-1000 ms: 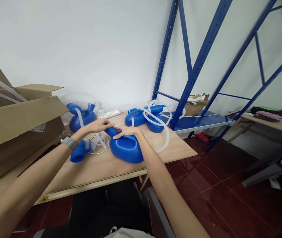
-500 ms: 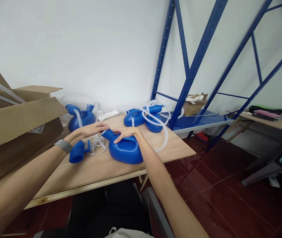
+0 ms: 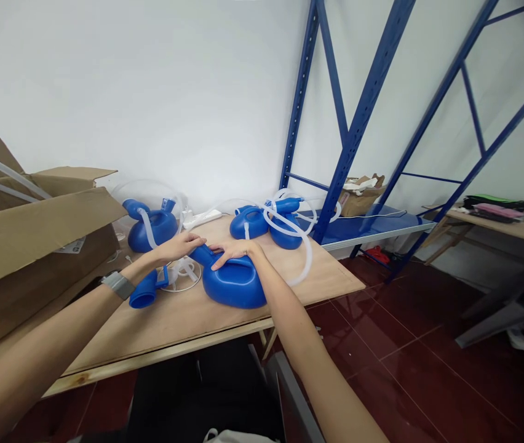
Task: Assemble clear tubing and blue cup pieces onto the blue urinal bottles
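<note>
The blue container [image 3: 234, 286] stood on the desk [image 3: 174, 326], directly before the person, near the front edge, with its neck [image 3: 203, 253] angled up to the left. This orientation apparently presented the mouth to the left side and left the body to be steadied from the right.

The right hand [image 3: 233, 251] bore on the top of the container. Its thumb lay on the near face and its fingers reached over the far side, clamped across the handle ridge, presumably to keep the rounded body from rolling or turning.

The left hand [image 3: 181, 245] was at the neck end, fingertips at the mouth. Whether those fingers pinched the rim or merely touched it could not be told, since the hand hid the contact.

A blue elbow piece [image 3: 144, 290] lay left of the container, beneath the left forearm, beside coiled pale tubing [image 3: 188, 271]; both were probably kept there for short reach. A hosed container [image 3: 154, 232] stood behind them, next to the carton [image 3: 35, 234]. Two further containers [image 3: 250, 221] stood at the rear right, seemingly set back to preserve working room.
</note>
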A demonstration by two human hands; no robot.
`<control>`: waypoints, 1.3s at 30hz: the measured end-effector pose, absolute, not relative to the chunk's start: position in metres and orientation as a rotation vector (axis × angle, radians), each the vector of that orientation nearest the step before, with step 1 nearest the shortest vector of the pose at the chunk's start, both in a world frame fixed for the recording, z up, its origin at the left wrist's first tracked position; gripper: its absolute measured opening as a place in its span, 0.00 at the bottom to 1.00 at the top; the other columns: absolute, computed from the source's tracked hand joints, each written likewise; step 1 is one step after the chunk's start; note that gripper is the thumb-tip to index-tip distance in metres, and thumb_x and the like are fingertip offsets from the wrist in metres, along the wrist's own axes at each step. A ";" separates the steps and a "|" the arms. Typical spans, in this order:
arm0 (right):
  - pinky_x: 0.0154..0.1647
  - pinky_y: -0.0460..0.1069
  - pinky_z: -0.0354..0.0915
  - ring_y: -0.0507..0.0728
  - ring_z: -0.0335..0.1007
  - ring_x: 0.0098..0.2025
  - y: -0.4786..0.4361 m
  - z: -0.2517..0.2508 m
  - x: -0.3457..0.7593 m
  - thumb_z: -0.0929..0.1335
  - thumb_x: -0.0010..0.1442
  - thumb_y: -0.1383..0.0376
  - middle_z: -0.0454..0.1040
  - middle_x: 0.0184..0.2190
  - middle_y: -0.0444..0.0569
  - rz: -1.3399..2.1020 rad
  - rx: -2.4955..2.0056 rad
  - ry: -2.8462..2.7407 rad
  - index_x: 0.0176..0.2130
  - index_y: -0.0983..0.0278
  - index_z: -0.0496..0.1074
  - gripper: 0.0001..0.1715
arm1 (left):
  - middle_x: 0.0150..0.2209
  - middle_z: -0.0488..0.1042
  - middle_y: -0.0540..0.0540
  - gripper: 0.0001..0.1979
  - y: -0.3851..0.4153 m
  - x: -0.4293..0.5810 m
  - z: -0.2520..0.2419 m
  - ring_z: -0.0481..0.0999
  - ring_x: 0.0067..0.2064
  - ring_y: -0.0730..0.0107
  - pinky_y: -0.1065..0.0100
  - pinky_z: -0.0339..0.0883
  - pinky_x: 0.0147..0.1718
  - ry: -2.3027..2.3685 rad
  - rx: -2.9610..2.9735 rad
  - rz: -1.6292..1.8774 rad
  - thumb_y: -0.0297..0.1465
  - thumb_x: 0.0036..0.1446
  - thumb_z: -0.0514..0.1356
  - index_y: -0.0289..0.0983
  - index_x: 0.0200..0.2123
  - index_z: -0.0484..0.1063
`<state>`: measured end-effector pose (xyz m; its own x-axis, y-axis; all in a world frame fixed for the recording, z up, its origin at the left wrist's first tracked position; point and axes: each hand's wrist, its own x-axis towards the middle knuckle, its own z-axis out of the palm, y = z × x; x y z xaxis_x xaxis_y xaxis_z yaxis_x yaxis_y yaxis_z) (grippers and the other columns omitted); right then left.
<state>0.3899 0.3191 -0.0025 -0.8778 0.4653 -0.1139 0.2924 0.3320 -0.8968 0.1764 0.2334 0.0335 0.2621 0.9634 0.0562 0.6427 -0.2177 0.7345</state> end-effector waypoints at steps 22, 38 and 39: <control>0.71 0.59 0.63 0.69 0.67 0.69 0.322 0.003 0.401 0.86 0.38 0.57 0.73 0.66 0.55 1.565 -0.932 -2.250 0.67 0.59 0.72 0.59 | 0.27 0.78 0.45 0.25 0.282 0.151 0.009 0.75 0.30 0.62 0.66 0.65 0.32 1.743 2.343 0.569 0.53 0.59 0.53 0.38 0.27 0.76; 0.65 0.60 0.65 0.68 0.75 0.60 0.308 0.011 0.409 0.75 0.62 0.49 0.80 0.56 0.55 0.611 -1.227 -2.132 0.64 0.60 0.74 0.36 | 0.43 0.84 0.36 0.15 0.245 0.134 -0.017 0.83 0.46 0.51 0.60 0.73 0.48 1.918 2.396 0.247 0.34 0.60 0.57 0.36 0.44 0.81; 0.65 0.59 0.65 0.67 0.75 0.60 0.307 0.010 0.415 0.73 0.65 0.48 0.80 0.56 0.55 0.609 -1.227 -2.074 0.63 0.59 0.75 0.33 | 0.43 0.83 0.35 0.14 0.237 0.131 -0.017 0.83 0.45 0.51 0.59 0.74 0.47 1.938 2.398 0.212 0.33 0.59 0.57 0.36 0.43 0.80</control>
<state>0.4152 0.3069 0.0100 -0.3557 0.8877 0.2923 0.5886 0.4557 -0.6677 0.1309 0.2370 -0.0175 0.2043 0.9761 0.0744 0.9691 -0.2124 0.1257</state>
